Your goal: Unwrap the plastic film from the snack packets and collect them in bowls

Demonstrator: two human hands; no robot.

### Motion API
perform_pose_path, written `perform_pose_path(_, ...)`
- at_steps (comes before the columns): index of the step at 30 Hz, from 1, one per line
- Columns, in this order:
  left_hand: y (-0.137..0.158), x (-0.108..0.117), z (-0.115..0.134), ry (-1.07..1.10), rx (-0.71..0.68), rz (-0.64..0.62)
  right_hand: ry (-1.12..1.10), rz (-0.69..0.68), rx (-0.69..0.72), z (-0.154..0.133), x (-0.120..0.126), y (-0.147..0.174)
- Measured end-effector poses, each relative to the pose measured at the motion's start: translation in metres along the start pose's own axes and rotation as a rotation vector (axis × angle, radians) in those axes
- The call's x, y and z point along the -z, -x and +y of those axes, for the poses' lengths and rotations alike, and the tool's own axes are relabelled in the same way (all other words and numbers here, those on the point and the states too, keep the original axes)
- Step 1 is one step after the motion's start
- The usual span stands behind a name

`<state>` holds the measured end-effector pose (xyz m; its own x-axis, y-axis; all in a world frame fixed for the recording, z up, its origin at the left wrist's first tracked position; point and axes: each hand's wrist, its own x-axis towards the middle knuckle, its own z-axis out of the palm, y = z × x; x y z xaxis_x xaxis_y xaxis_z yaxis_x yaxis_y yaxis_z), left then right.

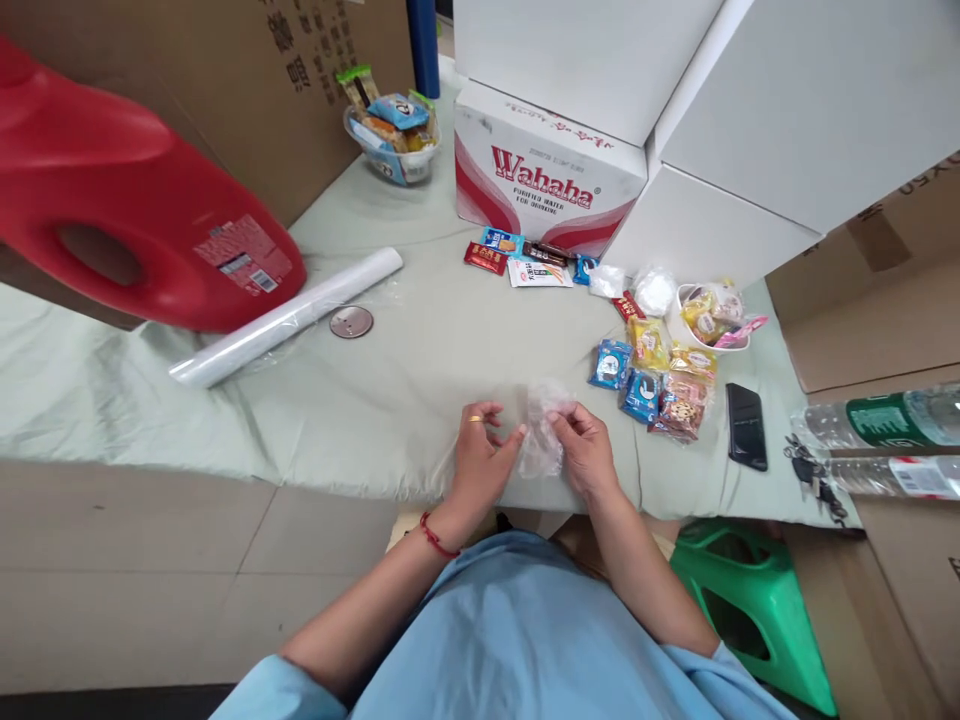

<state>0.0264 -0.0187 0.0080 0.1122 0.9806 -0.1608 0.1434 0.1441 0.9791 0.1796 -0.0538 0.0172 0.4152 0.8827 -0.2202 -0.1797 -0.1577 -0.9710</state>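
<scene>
A crumpled, see-through plastic bag (pixel 541 445) is between my two hands, near the front edge of the cloth-covered table (pixel 442 350). The thumb and fingers of my right hand (pixel 585 445) pinch its right side. My left hand (pixel 486 450), with a ring and a red bracelet, is at the bag's left side; its fingers are curled but apart, and the thumb tip is close to the plastic. Whether that thumb touches the bag I cannot tell. Several wrapped snacks (pixel 649 365) lie to the right, beyond my right hand.
At left, a plastic film roll (pixel 292 315), a round brown disc (pixel 351 321) and a red jug (pixel 142 190). Behind stand a snack basket (pixel 401 165) and a Wahaha carton (pixel 540 170). On the right are a white bowl (pixel 684 325), phone (pixel 746 427), keys (pixel 814 475) and bottles (pixel 825 425).
</scene>
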Motion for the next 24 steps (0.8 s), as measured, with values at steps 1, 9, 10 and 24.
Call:
perform_pose_path(1, 0.003, -0.001, 0.001, -0.036, -0.028, 0.012, 0.022, 0.062, 0.034, 0.002, 0.0, 0.0)
perform_pose_path(9, 0.009, -0.006, 0.006, -0.028, 0.003, -0.256, 0.085, 0.035, 0.042, 0.003, 0.008, 0.002)
perform_pose_path(10, 0.005, -0.003, 0.005, 0.025, 0.05, -0.241, 0.062, 0.028, 0.026, 0.001, 0.011, 0.001)
perform_pose_path(24, -0.015, 0.034, 0.01, 0.494, 0.315, -0.255, 0.082, -0.013, 0.075, -0.004, 0.056, 0.002)
